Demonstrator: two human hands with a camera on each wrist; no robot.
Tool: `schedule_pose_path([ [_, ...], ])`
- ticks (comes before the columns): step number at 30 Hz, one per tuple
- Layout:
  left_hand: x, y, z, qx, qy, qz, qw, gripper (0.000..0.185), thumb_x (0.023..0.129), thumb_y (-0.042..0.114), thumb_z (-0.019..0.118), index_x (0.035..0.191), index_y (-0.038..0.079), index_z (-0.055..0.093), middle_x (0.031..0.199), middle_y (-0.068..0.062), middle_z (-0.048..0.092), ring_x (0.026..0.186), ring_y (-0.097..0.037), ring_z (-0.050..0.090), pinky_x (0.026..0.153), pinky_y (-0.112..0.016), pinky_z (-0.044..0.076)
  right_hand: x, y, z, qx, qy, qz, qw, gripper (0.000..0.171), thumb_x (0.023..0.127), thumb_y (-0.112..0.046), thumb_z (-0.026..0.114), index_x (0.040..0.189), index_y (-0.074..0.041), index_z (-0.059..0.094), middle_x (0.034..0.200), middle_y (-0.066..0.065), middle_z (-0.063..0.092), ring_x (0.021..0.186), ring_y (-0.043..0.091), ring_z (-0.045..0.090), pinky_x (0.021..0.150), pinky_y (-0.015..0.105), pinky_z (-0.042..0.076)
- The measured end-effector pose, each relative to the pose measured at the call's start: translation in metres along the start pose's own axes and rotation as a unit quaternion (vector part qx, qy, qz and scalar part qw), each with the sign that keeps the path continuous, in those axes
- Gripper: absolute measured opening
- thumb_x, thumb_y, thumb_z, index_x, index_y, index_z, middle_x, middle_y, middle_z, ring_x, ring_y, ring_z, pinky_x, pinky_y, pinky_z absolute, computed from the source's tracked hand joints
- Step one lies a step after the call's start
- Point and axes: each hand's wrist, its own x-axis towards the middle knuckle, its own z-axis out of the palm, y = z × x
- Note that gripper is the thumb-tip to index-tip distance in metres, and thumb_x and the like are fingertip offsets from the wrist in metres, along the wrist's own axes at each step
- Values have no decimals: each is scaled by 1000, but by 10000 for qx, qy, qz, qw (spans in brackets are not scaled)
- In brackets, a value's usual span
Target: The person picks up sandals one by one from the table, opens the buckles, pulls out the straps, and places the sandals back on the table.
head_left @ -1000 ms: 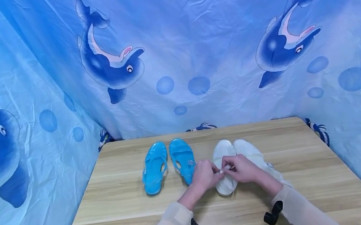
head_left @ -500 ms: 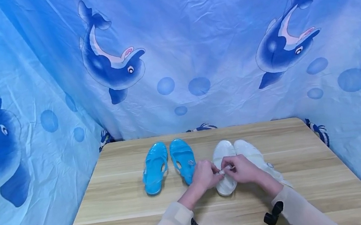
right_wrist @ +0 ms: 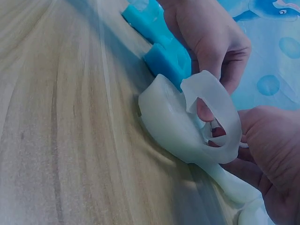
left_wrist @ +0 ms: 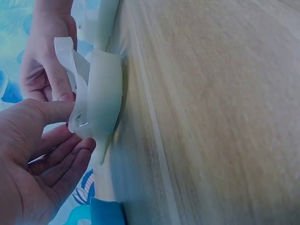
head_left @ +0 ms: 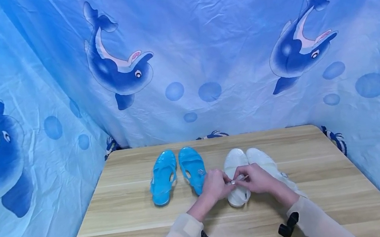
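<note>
A pair of white jelly sandals lies on the table, soles down, toes pointing away. Over the left white sandal (head_left: 235, 160) both hands meet at its ankle strap (right_wrist: 224, 105), which arches up in a loop behind the heel. My left hand (head_left: 215, 183) pinches the strap's left side, by a small buckle (head_left: 233, 182). Thumb and forefinger of my right hand (head_left: 256, 178) pinch the strap's free end close beside it. Fingers partly hide the buckle in both wrist views. Just to the right lies the other white sandal (head_left: 263, 157), partly covered by the right hand and forearm.
Two blue jelly sandals, a left one (head_left: 160, 179) and a right one (head_left: 189, 157), lie left of the white pair; the left hand overlaps the nearer blue one. The wooden table (head_left: 124, 221) ends at a blue dolphin-print curtain (head_left: 181, 55) behind and at both sides.
Both hands stay in nearly the same place. The fingers shift slightly at the buckle, and the strap end between the right fingers is tilted a little differently.
</note>
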Motion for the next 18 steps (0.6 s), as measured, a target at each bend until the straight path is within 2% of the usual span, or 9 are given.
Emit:
schedule_pose_path([
  [10, 0, -3, 0, -222, -69, -173, 9996, 15, 85, 28, 90, 86, 13, 87, 74, 4, 79, 56, 1, 56, 52, -15, 44, 3, 3, -1, 192, -69, -177, 9996, 10, 98, -14, 76, 95, -23, 73, 102, -8, 79, 99, 11, 77, 81, 23, 61],
  [18, 0, -5, 5, -159, 108, 133, 9997, 16, 85, 31, 88, 83, 15, 87, 71, 4, 79, 54, 3, 57, 52, -13, 45, 1, 0, 1, -44, 112, -183, 9998, 7, 96, -19, 80, 95, -25, 76, 93, -11, 78, 85, 0, 71, 79, 25, 61],
])
